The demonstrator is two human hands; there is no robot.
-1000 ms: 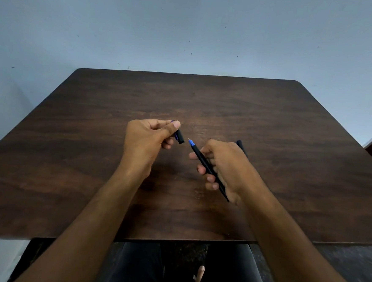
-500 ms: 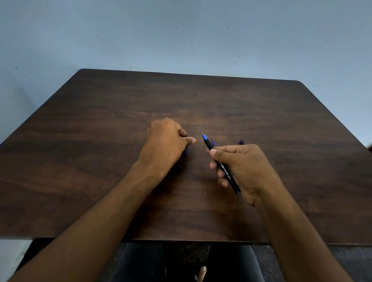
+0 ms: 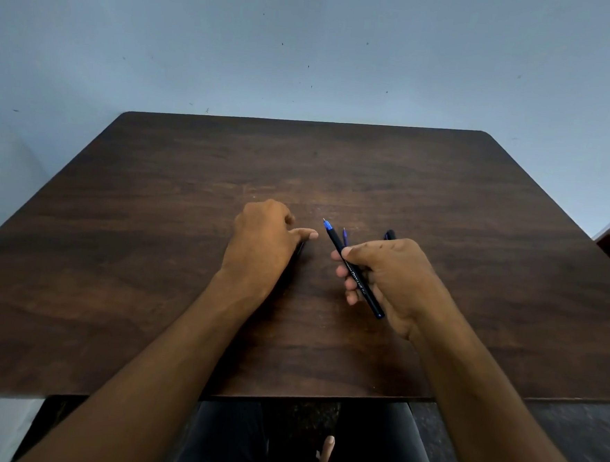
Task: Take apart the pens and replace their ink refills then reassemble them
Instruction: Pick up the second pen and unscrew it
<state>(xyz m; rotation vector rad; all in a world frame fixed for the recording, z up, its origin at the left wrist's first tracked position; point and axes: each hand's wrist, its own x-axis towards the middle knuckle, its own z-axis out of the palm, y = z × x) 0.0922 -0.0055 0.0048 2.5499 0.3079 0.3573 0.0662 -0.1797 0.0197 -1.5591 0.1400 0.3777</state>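
The right hand [image 3: 394, 280] grasps a black pen [image 3: 353, 268] with a blue tip, its fingers curled round the barrel, the uncapped point aimed away from the person and to the left. Just beyond that hand's knuckles a second, smaller blue tip [image 3: 345, 235] and a dark rounded end [image 3: 390, 234] stick out, apparently more pen pieces held in the same fist; what they are exactly cannot be told.

The left hand [image 3: 263, 238] lies knuckles-up on the table [image 3: 152, 220] just left of the pen, thumb stretched toward it. A thin dark edge shows under its fingers, perhaps a cap, but whether the hand grips anything cannot be told.

Judging from this, the work is early: one pen is uncapped, its barrel looks whole, and no refill is seen lying loose. Pulling refills, swapping them and closing up all seem left to do.

Round the pen the wooden top is bare on every side; its near edge is by the person's lap, its far edge meets the wall [image 3: 309, 50].
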